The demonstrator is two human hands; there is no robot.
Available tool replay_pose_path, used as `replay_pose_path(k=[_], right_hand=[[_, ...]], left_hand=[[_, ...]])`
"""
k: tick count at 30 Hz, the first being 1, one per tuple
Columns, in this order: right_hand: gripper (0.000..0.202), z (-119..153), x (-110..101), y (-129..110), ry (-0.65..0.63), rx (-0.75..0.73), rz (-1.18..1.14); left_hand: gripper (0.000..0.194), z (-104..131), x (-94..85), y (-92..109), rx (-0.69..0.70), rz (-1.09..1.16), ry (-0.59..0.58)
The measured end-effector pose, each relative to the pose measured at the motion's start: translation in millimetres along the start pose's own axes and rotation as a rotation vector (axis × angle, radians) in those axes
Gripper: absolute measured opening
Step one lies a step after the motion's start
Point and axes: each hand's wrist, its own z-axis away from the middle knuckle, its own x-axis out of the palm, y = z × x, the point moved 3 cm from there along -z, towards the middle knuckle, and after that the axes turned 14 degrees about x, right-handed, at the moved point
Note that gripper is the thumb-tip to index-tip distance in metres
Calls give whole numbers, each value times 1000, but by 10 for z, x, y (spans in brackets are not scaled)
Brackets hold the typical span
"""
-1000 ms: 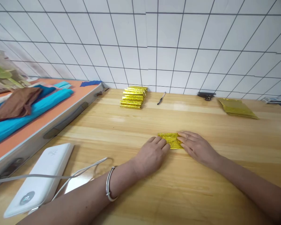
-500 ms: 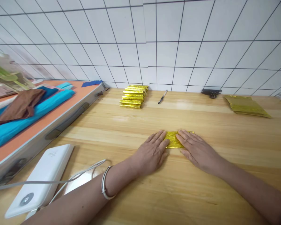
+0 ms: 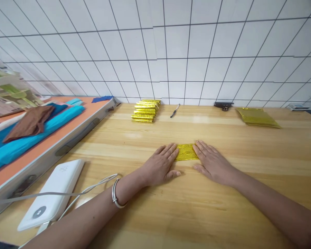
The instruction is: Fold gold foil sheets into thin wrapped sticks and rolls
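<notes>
A folded strip of shiny gold foil paper point(image 3: 186, 152) lies flat on the wooden table point(image 3: 155, 207). My left hand point(image 3: 162, 163) rests palm down over its left end, fingers stretched out and thumb spread to the side. Over the right end lies my right hand point(image 3: 213, 162), also flat with its fingers extended. Both ends of the strip are covered by my fingers; its creased middle shows between them. Farther back, several folded gold foil pieces point(image 3: 145, 111) stand in a row near the wall.
A pen point(image 3: 175, 110), a black clip-like object point(image 3: 224, 105) and a stack of gold sheets point(image 3: 257, 117) lie along the tiled wall. At left are a white power bank point(image 3: 52, 193) with a cable point(image 3: 101, 181), and an orange-topped surface point(image 3: 98, 105) holding blue and brown cloth-like pieces point(image 3: 29, 122).
My hands have slid apart toward the ends of the strip, showing more of its middle. My left thumb has spread away from the foil. The view has shifted slightly.
</notes>
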Motion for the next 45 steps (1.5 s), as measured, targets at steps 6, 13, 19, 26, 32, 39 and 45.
replay_pose_path(k=[6, 13, 19, 26, 32, 39, 45], right_hand=[[74, 9, 22, 1, 21, -9, 11], [76, 10, 17, 10, 1, 10, 8], [72, -23, -82, -39, 6, 76, -7], [72, -255, -119, -466, -30, 9, -179], [72, -243, -13, -369, -14, 40, -176], [70, -152, 40, -99, -2, 84, -65], [66, -97, -7, -85, 48, 102, -3]], left_hand=[[79, -200, -58, 135, -47, -36, 7], [79, -346, 71, 195, -1, 39, 47], [78, -328, 74, 193, -6, 58, 69], [73, -332, 119, 205, 1, 33, 149], [78, -328, 92, 198, -1, 38, 118], [83, -174, 83, 159, -93, -20, 90], [83, -134, 77, 160, -92, -56, 86]])
